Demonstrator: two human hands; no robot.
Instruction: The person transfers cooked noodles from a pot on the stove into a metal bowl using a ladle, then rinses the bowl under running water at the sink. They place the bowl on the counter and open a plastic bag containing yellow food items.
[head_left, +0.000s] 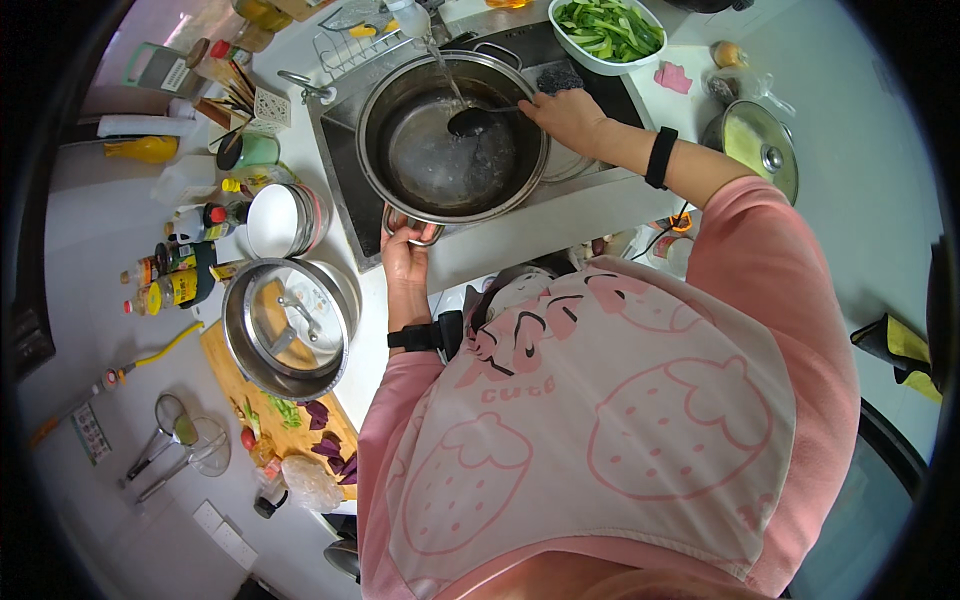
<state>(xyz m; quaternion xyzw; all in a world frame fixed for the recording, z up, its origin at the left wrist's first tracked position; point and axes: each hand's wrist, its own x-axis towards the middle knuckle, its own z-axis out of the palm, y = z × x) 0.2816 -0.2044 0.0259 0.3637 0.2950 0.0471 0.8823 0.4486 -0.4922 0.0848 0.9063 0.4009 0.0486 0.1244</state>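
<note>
A large steel pot (450, 169) sits over the sink (349, 217), tilted a little toward me. Water runs from the faucet (411, 19) into it, and a shallow layer covers its bottom. My left hand (406, 251) grips the pot's near loop handle (427, 238). With my right hand (570, 120) I hold the handle of a dark ladle (470, 122), its bowl inside the pot close to the stream. The pot's far loop handle (499, 54) is free.
A white basin of cut greens (609, 34) stands at the sink's far right corner. To the right is a lidded pot (757, 142). Left of the sink are stacked bowls (281, 221), a steel basin (240, 341) with a glass lid, and a wooden cutting board (341, 420).
</note>
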